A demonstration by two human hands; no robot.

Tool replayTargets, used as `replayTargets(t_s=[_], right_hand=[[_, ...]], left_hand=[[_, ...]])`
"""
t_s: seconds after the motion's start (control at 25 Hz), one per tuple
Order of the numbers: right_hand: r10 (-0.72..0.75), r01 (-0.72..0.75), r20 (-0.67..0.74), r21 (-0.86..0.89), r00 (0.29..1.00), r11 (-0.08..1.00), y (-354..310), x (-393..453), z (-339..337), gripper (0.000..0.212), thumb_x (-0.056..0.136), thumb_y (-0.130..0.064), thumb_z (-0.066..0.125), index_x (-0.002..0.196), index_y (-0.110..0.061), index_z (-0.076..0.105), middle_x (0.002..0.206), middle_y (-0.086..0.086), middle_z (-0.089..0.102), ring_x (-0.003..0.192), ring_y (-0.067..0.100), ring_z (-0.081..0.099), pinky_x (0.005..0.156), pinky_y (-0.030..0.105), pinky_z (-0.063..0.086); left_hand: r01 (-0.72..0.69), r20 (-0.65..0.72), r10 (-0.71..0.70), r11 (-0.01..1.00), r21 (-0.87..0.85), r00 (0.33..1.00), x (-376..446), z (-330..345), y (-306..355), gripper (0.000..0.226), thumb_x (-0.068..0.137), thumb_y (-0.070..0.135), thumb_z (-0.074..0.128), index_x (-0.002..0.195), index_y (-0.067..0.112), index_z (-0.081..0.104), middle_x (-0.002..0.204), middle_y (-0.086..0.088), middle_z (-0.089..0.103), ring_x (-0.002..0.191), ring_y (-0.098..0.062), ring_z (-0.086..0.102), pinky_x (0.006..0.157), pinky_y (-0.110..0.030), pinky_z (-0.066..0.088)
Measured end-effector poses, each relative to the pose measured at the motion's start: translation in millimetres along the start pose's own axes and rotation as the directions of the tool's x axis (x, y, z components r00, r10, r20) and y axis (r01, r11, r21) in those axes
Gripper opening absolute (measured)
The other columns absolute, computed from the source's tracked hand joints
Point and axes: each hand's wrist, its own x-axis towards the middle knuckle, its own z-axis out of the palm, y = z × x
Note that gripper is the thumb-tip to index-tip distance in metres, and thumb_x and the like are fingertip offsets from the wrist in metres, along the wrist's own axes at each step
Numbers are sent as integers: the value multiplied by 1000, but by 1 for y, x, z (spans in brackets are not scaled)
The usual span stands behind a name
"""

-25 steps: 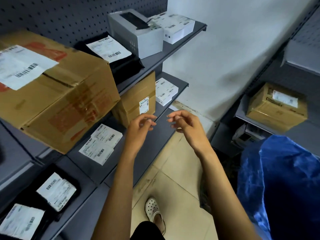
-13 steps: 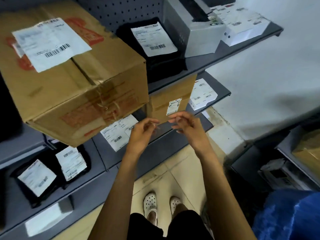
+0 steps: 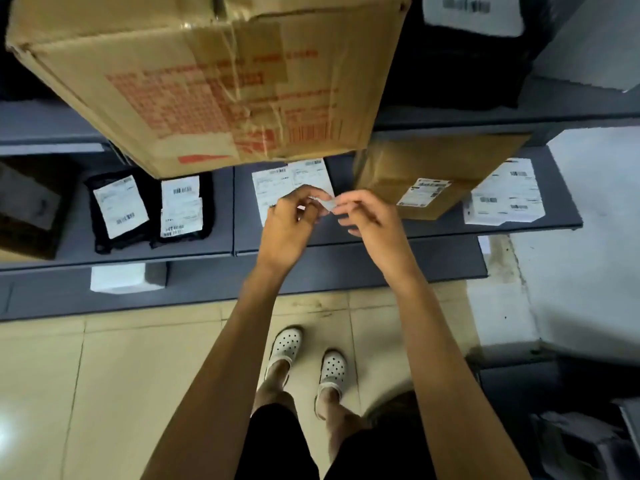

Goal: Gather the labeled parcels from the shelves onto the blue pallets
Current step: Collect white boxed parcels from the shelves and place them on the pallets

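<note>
Hands, left (image 3: 289, 223) and right (image 3: 369, 216), pinch 1 paper scrap (image 3: 328, 205) before shelved parcels (image 3: 294, 183).

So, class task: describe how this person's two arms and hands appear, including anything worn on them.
Both forearms are bare up to the bottom edge of the picture, with no sleeves in view. The left hand and the right hand wear no gloves; no watch, bracelet or ring shows. Fingernails look short and unpainted.

no wording can be read anywhere. the big carton (image 3: 221, 81) carries red print too blurred to make out (a barcode block sits at its lower right). white shipping labels with barcodes lie on the black bags (image 3: 117, 206) and the small brown box (image 3: 424, 192), all illegible.
</note>
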Motion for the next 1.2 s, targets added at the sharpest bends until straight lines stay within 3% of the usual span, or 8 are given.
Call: replayTargets(t_s=[0.12, 0.36, 0.44, 0.6, 0.68, 0.8, 0.96, 1.2], right_hand=[[-22, 22, 39, 6, 999, 1000, 36, 13, 12, 22, 103, -5, 46, 105, -11, 68, 103, 5, 75, 94, 21, 70, 79, 20, 52], [-110, 112, 61, -26, 992, 993, 111, 44, 46, 17, 100, -2, 52, 102, -5, 68, 95, -7, 71, 88, -5, 64, 78, 10, 45], [-120, 125, 76, -66, 990, 990, 131, 65, 57, 15, 100, -9, 55, 107, -6, 68, 99, -8, 69, 90, -11, 61, 81, 4, 41], [-59, 78, 119, -162, 991, 984, 173, 118, 68, 26, 102, -26, 54, 126, -17, 62, 130, -3, 64, 124, 10, 55, 106, 24, 40], [-19, 43, 123, -193, 992, 980, 190, 139, 72, 33, 104, -28, 51, 136, -20, 57, 143, -1, 55, 136, 17, 46, 115, 32, 34], [51, 0, 163, -298, 985, 955, 207, 163, 76, 48, 105, -33, 48, 151, -22, 42, 160, 4, 34, 151, 19, 25, 120, 31, 19], [197, -108, 240, -340, 951, 934, 214, 179, 78, 61, 105, -46, 42, 160, -30, 21, 171, 2, -2, 157, 14, 1, 123, 31, 7], [27, -4, 41, -474, 999, 881, 233, 154, 82, 57, 104, -33, 50, 156, -17, 34, 164, 7, 32, 151, 27, 28, 121, 39, 19]], left_hand=[[37, -56, -34, 998, 56, 998, 8, 9, -27, 32, 89, 19, 44, 105, 24, 72, 88, 9, 75, 89, -15, 73, 86, -40, 59], [68, -204, -58, 997, 47, 977, 22, 43, -105, 25, 99, 8, 51, 113, 20, 68, 98, 2, 73, 87, -16, 68, 73, -19, 50], [66, -251, -51, 996, 54, 967, 36, 54, -133, 25, 101, 8, 51, 116, 19, 68, 103, 3, 71, 89, -13, 65, 77, -23, 51], [94, -348, -34, 983, 158, 937, 75, 66, -190, 32, 98, 4, 53, 123, 17, 68, 134, -5, 55, 126, -21, 48, 98, -18, 42], [128, -394, -30, 966, 226, 919, 90, 69, -215, 33, 95, 6, 54, 125, 14, 67, 143, -10, 46, 136, -27, 39, 105, -14, 30], [159, -424, -33, 950, 267, 905, 118, 66, -249, 45, 91, 17, 53, 135, 7, 59, 155, -21, 34, 146, -42, 32, 119, -44, 33], [287, -397, -214, 949, 131, 892, 138, 60, -263, 64, 95, 8, 65, 153, 19, 39, 165, -15, 19, 140, -38, 45, 104, -41, 46], [348, -407, -288, 934, 80, 867, 115, 63, -262, 74, 93, 4, 63, 158, 23, 33, 151, -17, 43, 130, -39, 47, 107, -47, 43]])
